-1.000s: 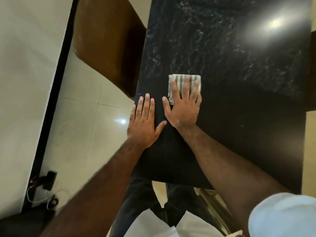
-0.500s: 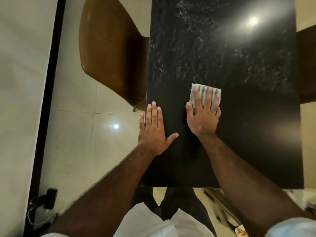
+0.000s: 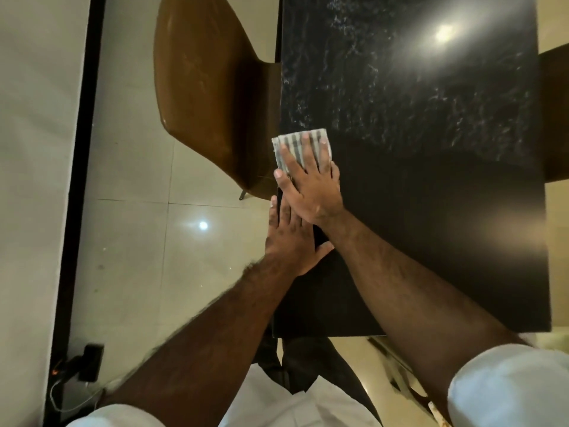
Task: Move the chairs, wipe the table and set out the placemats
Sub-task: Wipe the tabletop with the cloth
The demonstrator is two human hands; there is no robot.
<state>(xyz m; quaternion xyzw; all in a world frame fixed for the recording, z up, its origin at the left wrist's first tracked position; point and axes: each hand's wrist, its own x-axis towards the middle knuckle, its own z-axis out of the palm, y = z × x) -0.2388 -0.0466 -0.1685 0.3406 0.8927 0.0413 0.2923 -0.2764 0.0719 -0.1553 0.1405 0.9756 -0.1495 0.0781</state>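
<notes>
Chair (image 3: 209, 97) stands at table (image 3: 431, 211) edge beside flat right hand (image 3: 311, 186) pressing cloth (image 3: 295, 143); left hand (image 3: 289, 238) flat, released.

Glossy cream floor tiles (image 3: 138, 241) with lamp glare (image 3: 203, 225), black strip (image 3: 77, 180) beside pale wall (image 3: 30, 149)

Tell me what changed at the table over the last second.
The right hand slid the cloth right across the table, then back left to its left edge, where it now overlaps the left hand. It still presses the cloth flat. The left hand stayed flat at that edge; the chair stayed put.
</notes>
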